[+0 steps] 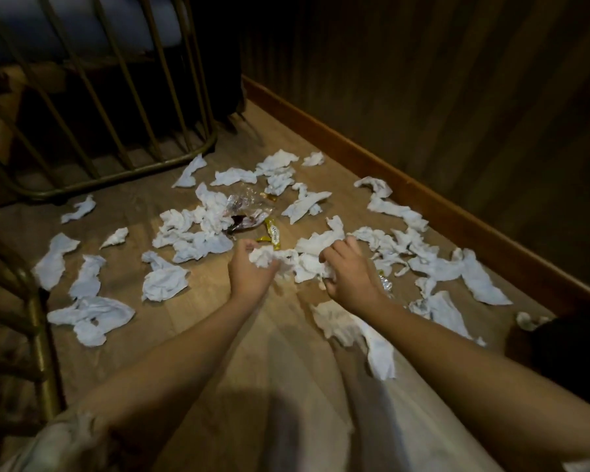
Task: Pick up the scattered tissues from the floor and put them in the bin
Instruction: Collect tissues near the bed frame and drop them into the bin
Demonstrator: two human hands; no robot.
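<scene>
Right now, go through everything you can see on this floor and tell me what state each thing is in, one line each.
Left hand: closed on a crumpled tissue.
Right hand: gripping a bunch of tissues.
Scattered tissues: crumpled, many lying loose on the floor.
Clear plastic wrapper: crumpled, lying among the tissues.
Yellow wrapper: lying flat on the floor.
Bin: not in view.

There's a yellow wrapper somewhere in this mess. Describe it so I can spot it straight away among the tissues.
Start at the wooden floor between the gold metal railing and the skirting board. In the middle of the tissue scatter, just beyond the left hand, lies the yellow wrapper, beside a crumpled clear plastic wrapper. It is small, narrow and shiny yellow, while nearly everything around it is white.
</scene>
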